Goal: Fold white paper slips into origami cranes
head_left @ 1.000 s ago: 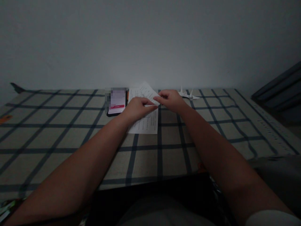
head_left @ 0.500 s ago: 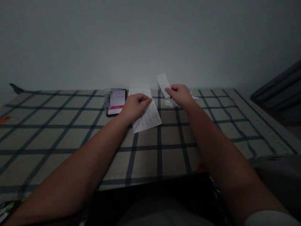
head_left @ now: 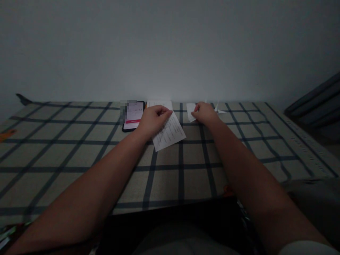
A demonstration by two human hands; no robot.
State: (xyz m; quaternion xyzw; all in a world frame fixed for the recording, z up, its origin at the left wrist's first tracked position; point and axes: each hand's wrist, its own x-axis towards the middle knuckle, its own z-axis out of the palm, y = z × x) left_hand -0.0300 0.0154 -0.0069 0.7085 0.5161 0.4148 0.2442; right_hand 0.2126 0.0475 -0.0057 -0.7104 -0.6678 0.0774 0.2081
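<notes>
My left hand is closed in a pinch on a white sheet of paper with printed or written lines, its lower corner sticking out toward me. Behind that hand lies another white paper, partly covered. Between the thumb and fingers of my right hand is a small slip of paper, held low near the cloth. To the right of this hand sits a folded white paper piece with pointed tips. A phone with a lit screen and a pink bar lies just left of my left hand.
A checked cloth covers the surface up to a plain wall. An orange object lies at the left edge. Dark folded fabric hangs at the right.
My right hand has lowered the small slip from a raised, upright tilt down toward the cloth. The pointed paper beside it shows more now. My left hand keeps its hold on the sheet.
</notes>
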